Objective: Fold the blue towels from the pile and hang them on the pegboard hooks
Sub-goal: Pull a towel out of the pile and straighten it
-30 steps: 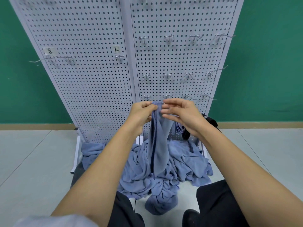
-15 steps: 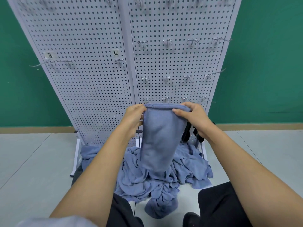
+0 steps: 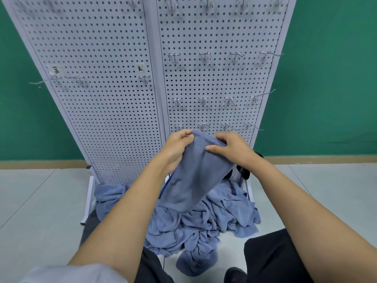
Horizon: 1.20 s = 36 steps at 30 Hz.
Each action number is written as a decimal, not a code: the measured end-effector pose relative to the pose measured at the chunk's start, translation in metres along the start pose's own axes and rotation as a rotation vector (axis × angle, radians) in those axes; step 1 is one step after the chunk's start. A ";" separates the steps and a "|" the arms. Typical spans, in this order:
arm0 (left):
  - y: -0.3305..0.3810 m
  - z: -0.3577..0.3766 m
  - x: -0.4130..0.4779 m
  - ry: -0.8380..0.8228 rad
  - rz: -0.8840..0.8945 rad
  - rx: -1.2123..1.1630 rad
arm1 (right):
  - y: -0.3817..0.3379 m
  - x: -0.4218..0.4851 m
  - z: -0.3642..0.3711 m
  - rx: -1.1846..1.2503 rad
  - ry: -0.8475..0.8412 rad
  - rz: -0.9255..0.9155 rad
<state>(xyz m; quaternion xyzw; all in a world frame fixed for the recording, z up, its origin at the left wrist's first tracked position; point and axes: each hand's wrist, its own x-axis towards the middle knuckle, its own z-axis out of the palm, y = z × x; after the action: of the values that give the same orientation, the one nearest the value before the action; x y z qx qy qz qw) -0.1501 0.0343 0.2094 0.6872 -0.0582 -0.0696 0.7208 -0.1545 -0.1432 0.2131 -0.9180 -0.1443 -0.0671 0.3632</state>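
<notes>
One folded blue towel [image 3: 193, 176], pinched by left hand [image 3: 175, 150], right hand [image 3: 232, 150], above pile [image 3: 204, 221].

Between your fingers [image 3: 219, 148]: soft matt cloth towel [image 3: 195, 172], fine nap. Behind them, matt painted perforated metal pegboard [image 3: 114, 78], shiny wire hooks [image 3: 204, 101]. Below, smooth floor [image 3: 40, 201].

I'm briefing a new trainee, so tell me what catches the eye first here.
Centre frame, the left hand and right hand pinch a folded blue towel by its top edge. Below it a rumpled pile of blue towels lies on the floor, at the foot of a white pegboard bearing bare metal hooks.
</notes>
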 end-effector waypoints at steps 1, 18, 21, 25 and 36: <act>-0.001 -0.003 0.002 0.040 0.000 -0.003 | -0.004 0.003 -0.001 0.006 0.013 -0.017; -0.046 -0.040 -0.011 0.159 -0.414 -0.152 | -0.097 0.035 -0.072 0.313 0.249 -0.086; -0.046 -0.048 -0.017 0.090 -0.493 -0.408 | -0.105 0.034 -0.088 0.471 0.296 -0.133; -0.046 -0.061 -0.020 0.083 -0.552 -0.604 | -0.074 0.030 -0.088 0.635 0.352 -0.043; -0.039 -0.130 -0.030 0.220 -0.475 -0.469 | 0.037 0.010 -0.016 0.779 0.117 0.588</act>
<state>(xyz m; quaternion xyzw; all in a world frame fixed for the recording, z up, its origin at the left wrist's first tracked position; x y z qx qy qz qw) -0.1572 0.1661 0.1643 0.5007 0.1990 -0.1724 0.8246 -0.1338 -0.1780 0.2031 -0.7106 0.1274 0.0456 0.6905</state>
